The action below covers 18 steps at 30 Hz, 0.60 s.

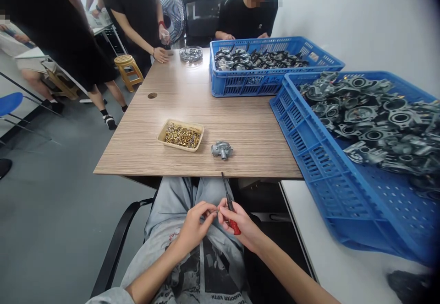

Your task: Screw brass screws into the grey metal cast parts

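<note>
Left hand [195, 226] and right hand [242, 222] pinch a tiny metal piece [216, 211] between them over the lap [168, 203], short of the near edge of the surface [130, 155], the right grip also closed around a screwdriver [235, 227]; so crowded a hold could let the piece slip and fall. By that edge sits a grey casting [222, 149], beside a cream tray [176, 146] of brassy pins [183, 135]. Beyond, blue crates [318, 171] of metal parts [360, 114] stand along the right edge, and a clear dish [191, 61] of small bits near the far edge.
</note>
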Available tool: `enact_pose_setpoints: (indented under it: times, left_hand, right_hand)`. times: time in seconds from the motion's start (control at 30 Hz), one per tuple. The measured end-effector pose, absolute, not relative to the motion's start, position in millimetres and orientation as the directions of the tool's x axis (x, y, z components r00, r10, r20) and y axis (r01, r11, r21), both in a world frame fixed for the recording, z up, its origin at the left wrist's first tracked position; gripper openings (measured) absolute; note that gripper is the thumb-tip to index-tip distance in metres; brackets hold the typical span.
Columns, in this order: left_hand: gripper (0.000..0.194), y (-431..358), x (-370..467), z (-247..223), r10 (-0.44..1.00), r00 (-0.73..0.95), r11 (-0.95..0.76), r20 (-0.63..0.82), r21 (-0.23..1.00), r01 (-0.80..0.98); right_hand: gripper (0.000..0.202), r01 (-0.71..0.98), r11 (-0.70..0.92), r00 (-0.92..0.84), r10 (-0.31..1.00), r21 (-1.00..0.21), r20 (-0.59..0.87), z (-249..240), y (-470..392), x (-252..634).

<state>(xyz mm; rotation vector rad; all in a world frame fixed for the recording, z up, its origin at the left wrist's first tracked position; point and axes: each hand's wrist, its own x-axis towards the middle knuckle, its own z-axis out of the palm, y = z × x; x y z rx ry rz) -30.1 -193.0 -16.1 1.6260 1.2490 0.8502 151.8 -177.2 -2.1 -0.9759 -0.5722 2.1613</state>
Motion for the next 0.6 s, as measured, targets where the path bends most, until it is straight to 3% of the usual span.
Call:
enact_pose_setpoints:
  times: [0.6]
  left_hand:
    - [0.018, -195.6, -29.0, -17.4, 0.978, 0.208, -0.052, -0.023, 0.935, 0.350]
  right_hand:
    - [0.042, -0.362, -0.667, -0.449, 0.737, -0.651, -0.505, 4.8, -177.0, 148.9]
